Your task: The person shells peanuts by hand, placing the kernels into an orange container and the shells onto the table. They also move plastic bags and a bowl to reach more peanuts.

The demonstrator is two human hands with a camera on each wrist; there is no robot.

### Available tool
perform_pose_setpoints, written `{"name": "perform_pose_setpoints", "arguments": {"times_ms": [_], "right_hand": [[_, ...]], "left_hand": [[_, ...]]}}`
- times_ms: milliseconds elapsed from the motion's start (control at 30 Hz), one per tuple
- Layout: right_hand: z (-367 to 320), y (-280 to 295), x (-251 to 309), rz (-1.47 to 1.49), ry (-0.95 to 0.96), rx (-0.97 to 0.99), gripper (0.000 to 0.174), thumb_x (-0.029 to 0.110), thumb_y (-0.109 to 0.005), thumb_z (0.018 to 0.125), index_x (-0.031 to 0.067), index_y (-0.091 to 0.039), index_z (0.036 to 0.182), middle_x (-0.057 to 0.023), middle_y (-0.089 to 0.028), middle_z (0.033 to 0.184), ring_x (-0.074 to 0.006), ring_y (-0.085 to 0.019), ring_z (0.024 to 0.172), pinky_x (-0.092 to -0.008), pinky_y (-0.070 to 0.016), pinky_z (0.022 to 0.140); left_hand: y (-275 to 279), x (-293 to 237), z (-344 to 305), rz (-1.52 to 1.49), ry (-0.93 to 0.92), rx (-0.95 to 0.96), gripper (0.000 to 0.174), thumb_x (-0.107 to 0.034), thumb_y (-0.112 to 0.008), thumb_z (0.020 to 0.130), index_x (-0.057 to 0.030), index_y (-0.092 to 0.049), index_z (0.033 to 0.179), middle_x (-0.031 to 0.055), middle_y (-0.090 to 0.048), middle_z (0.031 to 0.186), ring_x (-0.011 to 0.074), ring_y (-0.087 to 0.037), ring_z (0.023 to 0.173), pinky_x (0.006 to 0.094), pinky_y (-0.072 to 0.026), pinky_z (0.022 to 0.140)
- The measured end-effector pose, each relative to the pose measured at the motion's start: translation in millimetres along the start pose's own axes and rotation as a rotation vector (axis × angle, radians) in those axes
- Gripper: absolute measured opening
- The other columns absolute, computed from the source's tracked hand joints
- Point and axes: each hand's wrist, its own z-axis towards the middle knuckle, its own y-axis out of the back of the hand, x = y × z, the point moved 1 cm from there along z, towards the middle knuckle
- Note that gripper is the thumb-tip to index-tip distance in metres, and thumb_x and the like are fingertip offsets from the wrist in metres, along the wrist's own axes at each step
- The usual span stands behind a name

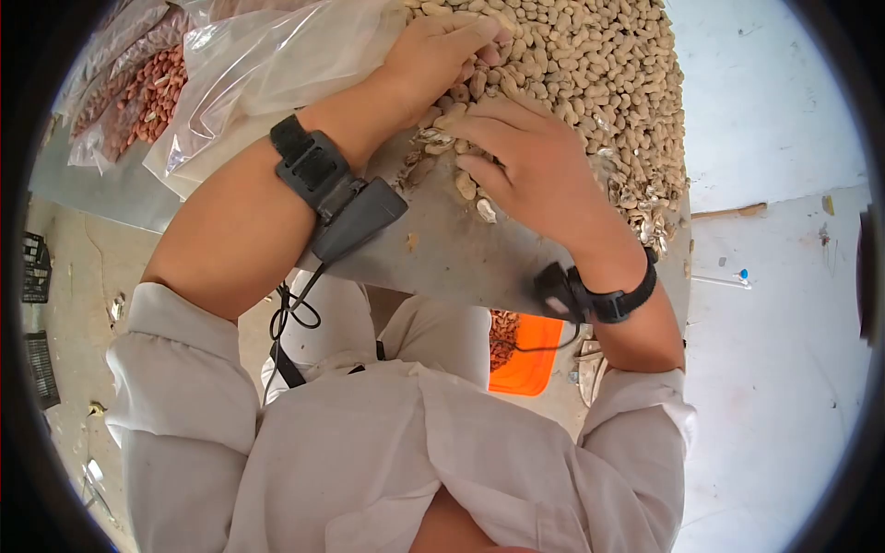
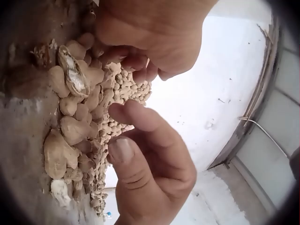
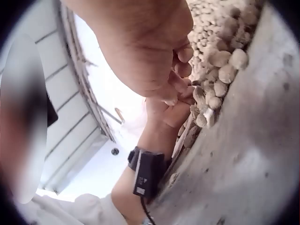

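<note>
Unshelled peanuts (image 1: 599,64) lie heaped on a metal table (image 1: 433,249). My left hand (image 1: 438,64) is over the heap's near-left edge, fingers bent; whether they hold anything is hidden. Close beside it, my right hand (image 1: 535,170) is low over the nearest peanuts, its thumb apart from its bent fingers. In the left wrist view the right hand (image 2: 152,164) shows a gap between thumb and forefinger, with nothing visible in it; the left hand (image 2: 150,35) is above. An opened shell (image 2: 73,72) lies among the peanuts. In the right wrist view, the right hand (image 3: 140,51) partly covers the left hand (image 3: 176,112).
Clear plastic bags (image 1: 267,55) lie on the table's left, some with red kernels (image 1: 161,88) inside. Shell fragments (image 1: 650,221) lie along the heap's right side. Below the table edge, an orange container (image 1: 535,355) holds reddish pieces. Black crates (image 1: 37,267) stand at far left.
</note>
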Motion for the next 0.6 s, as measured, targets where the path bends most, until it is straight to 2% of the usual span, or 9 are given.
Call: {"name": "perform_pose_setpoints", "arguments": {"times_ms": [67,133,167,267,367,400,500,567,600], "right_hand": [[9,-8,-1,-0.124,0.078,0.082,0.021,0.009,-0.065,0.071,0.0081,-0.063,0.091,-0.0050,-0.058,0.086,-0.0251,-0.056,0.079,-0.0338,-0.0476,0.068],[15,-19,-8,-0.201,0.130,0.133,0.022,0.009,-0.065,0.071,0.0078,-0.063,0.093,-0.0053,-0.058,0.085,-0.0258,-0.056,0.077,-0.0339,-0.0475,0.066],[15,-27,-12,-0.216,0.144,0.142,0.021,0.009,-0.064,0.072,0.0079,-0.063,0.093,-0.0056,-0.057,0.084,-0.0260,-0.056,0.075,-0.0344,-0.0473,0.065],[18,-28,-11,-0.183,0.113,0.157,0.019,0.006,-0.063,0.072,0.0074,-0.063,0.091,-0.0065,-0.057,0.082,-0.0265,-0.055,0.072,-0.0341,-0.0471,0.063],[17,-9,-4,-0.034,0.018,0.137,0.014,0.004,-0.061,0.071,0.0062,-0.060,0.084,-0.0074,-0.055,0.079,-0.0259,-0.056,0.073,-0.0346,-0.0467,0.063],[14,0,2,0.028,-0.023,0.125,0.012,0.003,-0.060,0.070,0.0057,-0.058,0.081,-0.0076,-0.055,0.078,-0.0255,-0.057,0.074,-0.0350,-0.0465,0.064],[-4,25,25,0.176,-0.344,0.266,0.021,-0.002,-0.057,0.071,0.0057,-0.058,0.090,-0.0084,-0.054,0.078,-0.0273,-0.056,0.071,-0.0337,-0.0458,0.062],[-23,24,35,0.195,-0.427,0.276,0.029,-0.004,-0.057,0.071,0.0063,-0.057,0.098,-0.0094,-0.053,0.079,-0.0285,-0.055,0.072,-0.0336,-0.0460,0.063],[-32,22,36,0.202,-0.468,0.279,0.033,-0.005,-0.056,0.071,0.0066,-0.057,0.101,-0.0099,-0.053,0.079,-0.0291,-0.054,0.072,-0.0335,-0.0461,0.064]], "left_hand": [[3,3,3,-0.100,-0.002,0.001,0.032,-0.028,-0.051,0.091,-0.0025,-0.063,0.105,-0.0029,-0.054,0.076,0.0042,-0.039,0.058,0.0187,-0.0342,0.052],[7,3,4,-0.098,0.030,0.020,0.027,-0.026,-0.047,0.092,-0.0038,-0.061,0.085,0.0005,-0.055,0.068,0.0070,-0.044,0.056,0.0216,-0.0368,0.052],[10,3,4,-0.097,0.046,0.028,0.031,-0.024,-0.045,0.093,-0.0044,-0.059,0.074,0.0023,-0.056,0.063,0.0084,-0.046,0.055,0.0230,-0.0380,0.051],[9,16,12,-0.189,-0.057,0.042,0.031,-0.024,-0.045,0.093,-0.0051,-0.059,0.072,0.0013,-0.052,0.060,0.0087,-0.044,0.053,0.0219,-0.0367,0.050],[8,25,20,-0.093,-0.136,-0.028,0.031,-0.025,-0.046,0.092,-0.0052,-0.059,0.072,0.0002,-0.053,0.061,0.0078,-0.045,0.054,0.0217,-0.0369,0.051],[9,26,21,-0.042,-0.111,-0.013,0.030,-0.025,-0.046,0.092,-0.0052,-0.059,0.073,-0.0001,-0.053,0.061,0.0075,-0.045,0.055,0.0218,-0.0371,0.051],[10,25,21,0.036,-0.053,-0.005,0.030,-0.026,-0.047,0.092,-0.0053,-0.061,0.075,-0.0005,-0.055,0.063,0.0071,-0.046,0.056,0.0219,-0.0378,0.052],[2,17,16,-0.011,-0.034,-0.050,0.031,-0.027,-0.047,0.092,-0.0056,-0.062,0.076,-0.0004,-0.056,0.064,0.0074,-0.046,0.055,0.0219,-0.0381,0.052],[4,19,15,-0.009,-0.049,-0.031,0.029,-0.028,-0.048,0.091,-0.0045,-0.063,0.085,-0.0012,-0.055,0.068,0.0065,-0.044,0.057,0.0210,-0.0374,0.053]]}}
